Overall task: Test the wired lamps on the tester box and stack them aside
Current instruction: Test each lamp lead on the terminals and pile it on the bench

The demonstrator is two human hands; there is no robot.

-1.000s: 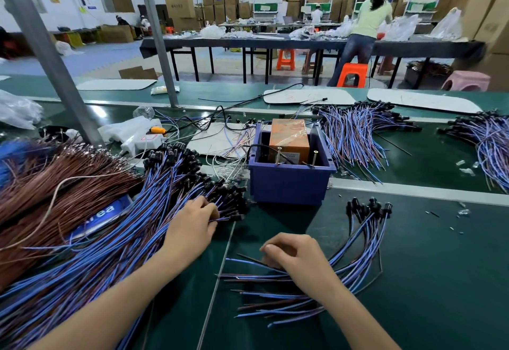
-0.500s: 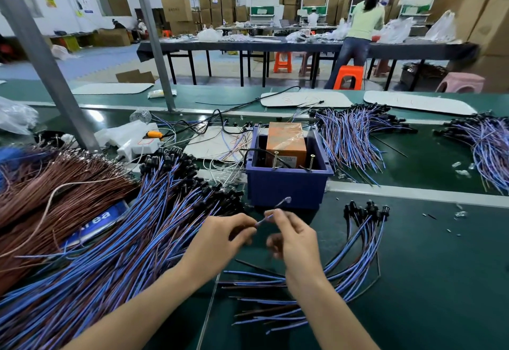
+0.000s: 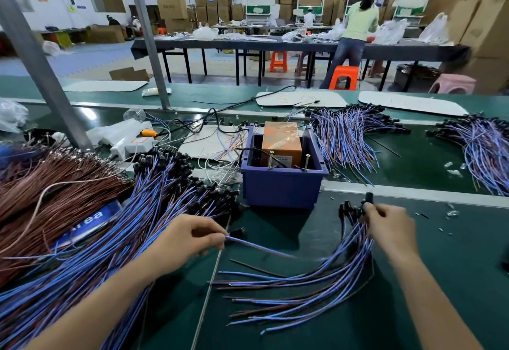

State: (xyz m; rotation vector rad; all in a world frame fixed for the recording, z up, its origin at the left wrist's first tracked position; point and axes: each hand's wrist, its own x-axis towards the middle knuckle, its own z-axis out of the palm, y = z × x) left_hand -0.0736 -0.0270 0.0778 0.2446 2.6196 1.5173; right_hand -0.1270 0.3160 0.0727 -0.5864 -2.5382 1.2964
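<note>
Sorting wired lamps at a green bench [image 3: 440,281], a worker's left hand [image 3: 192,239] pinches the blue lead [image 3: 259,246] of one lamp in front of the tester box [image 3: 283,192] and slightly to its left. The right hand [image 3: 391,228] closes thumb and fingers on a black lamp head [image 3: 369,198] at the top of the small stack [image 3: 316,275], which lies in front of the box and to its right. Neither held lamp touches the two upright metal posts [image 3: 271,158] inside the box. Judging by the layout, only a modest share is done: the stack is thin, while a large pile [image 3: 124,239] of like lamps sprawls to the left of the box. Whether the other bundles [image 3: 352,135] behind the box to its right have been tested cannot be told. Each lamp looks like a slim blue-and-brown wire pair capped by a small black head. The stacked heads gather toward the box, with loose ends fanning toward the worker.
</note>
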